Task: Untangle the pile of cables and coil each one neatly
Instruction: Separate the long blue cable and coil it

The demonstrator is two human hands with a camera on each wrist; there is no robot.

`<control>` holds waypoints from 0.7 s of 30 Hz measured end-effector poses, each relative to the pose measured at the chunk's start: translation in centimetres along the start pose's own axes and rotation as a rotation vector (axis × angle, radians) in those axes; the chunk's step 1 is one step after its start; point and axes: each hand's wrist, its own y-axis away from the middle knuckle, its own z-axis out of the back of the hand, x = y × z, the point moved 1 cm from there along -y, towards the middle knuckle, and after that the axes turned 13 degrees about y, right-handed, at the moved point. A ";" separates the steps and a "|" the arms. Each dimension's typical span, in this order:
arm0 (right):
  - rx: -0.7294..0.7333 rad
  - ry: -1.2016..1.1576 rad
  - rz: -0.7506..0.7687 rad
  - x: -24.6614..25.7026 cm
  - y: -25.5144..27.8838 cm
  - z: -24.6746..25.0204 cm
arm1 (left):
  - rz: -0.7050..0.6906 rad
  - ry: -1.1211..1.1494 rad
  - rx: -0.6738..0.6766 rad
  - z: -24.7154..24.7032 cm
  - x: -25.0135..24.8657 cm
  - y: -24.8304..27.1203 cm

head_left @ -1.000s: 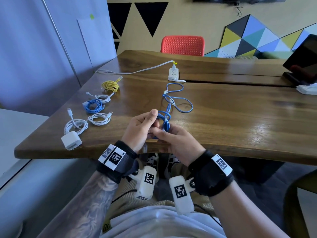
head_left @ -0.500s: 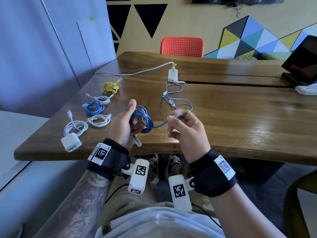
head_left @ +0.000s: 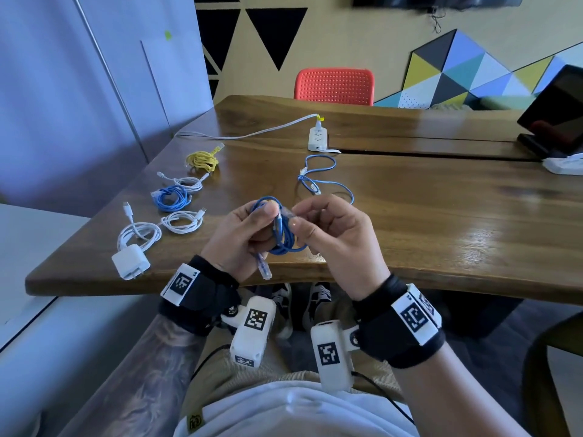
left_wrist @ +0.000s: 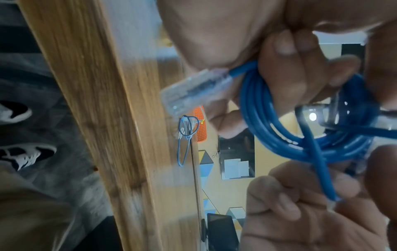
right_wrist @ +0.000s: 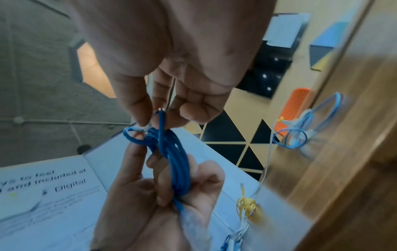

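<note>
Blue network cable (head_left: 285, 239), coiled into several loops, is held above the near edge of the wooden table (head_left: 441, 222), between both hands. Left hand (head_left: 239, 238): fingers are curled round the coil, thumb pressed on top; one clear plug end (head_left: 264, 270) is seen hanging below the palm. Right hand (head_left: 340, 238): thumb and forefinger are pinched on the cable's other plug end (head_left: 288, 213) at the top of the coil, the remaining fingers loosely curled. In the right wrist view the free end is seen laid across the loops.

Light blue cable (head_left: 325, 181): uncoiled, laid loosely on the table beyond the hands, near a white power strip (head_left: 318, 139).

Coiled items are ranged along the table's left side: yellow cable (head_left: 202, 160), white cable (head_left: 189, 183), blue coil (head_left: 172, 197), second white cable (head_left: 182, 221), white charger with its cable (head_left: 132, 257).

Orange chair (head_left: 334, 86) is placed at the far side of the table.
</note>
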 end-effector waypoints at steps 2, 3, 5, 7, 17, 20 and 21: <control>0.025 0.049 0.027 0.1 0.0 0.1 | 0.018 0.031 -0.007 -0.1 0.0 0.1; 0.030 0.075 0.033 0.1 0.0 0.2 | 0.030 0.053 -0.009 -0.2 0.0 0.2; 0.037 0.124 0.031 -0.2 -0.1 0.4 | 0.022 0.056 -0.048 -0.2 0.2 0.2; 0.044 0.171 0.028 -0.5 0.0 0.7 | 0.004 -0.016 -0.109 -0.4 0.4 0.1; -0.030 0.565 0.072 -1.0 0.3 0.3 | -0.122 -0.309 -0.304 -0.6 1.6 -0.7; -0.017 0.759 0.181 -1.5 0.4 0.0 | -0.133 -0.349 -0.305 -0.7 2.1 -0.7; -0.031 0.811 0.226 -1.7 0.4 -0.1 | -0.135 -0.357 -0.306 -0.7 2.2 -0.7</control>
